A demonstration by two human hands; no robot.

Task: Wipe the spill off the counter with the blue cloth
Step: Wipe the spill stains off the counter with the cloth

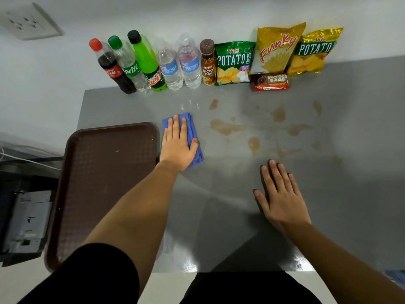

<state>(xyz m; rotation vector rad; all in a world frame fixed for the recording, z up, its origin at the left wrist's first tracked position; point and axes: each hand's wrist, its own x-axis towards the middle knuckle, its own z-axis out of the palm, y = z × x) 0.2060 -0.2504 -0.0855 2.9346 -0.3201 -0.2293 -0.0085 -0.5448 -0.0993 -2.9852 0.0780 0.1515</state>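
Observation:
A folded blue cloth (192,130) lies on the grey counter (219,194), just right of the tray. My left hand (178,145) presses flat on top of it, fingers spread, covering most of it. Brownish spill patches (228,126) spread over the counter to the right of the cloth, with more blotches (279,114) further right. My right hand (281,194) rests flat and open on the counter, nearer to me than the spill, holding nothing.
A brown tray (105,183) overhangs the counter's left edge. Along the back wall stand several bottles (153,66), chip bags (276,49) and a snack bar (270,82). A black device (24,220) sits low at the left.

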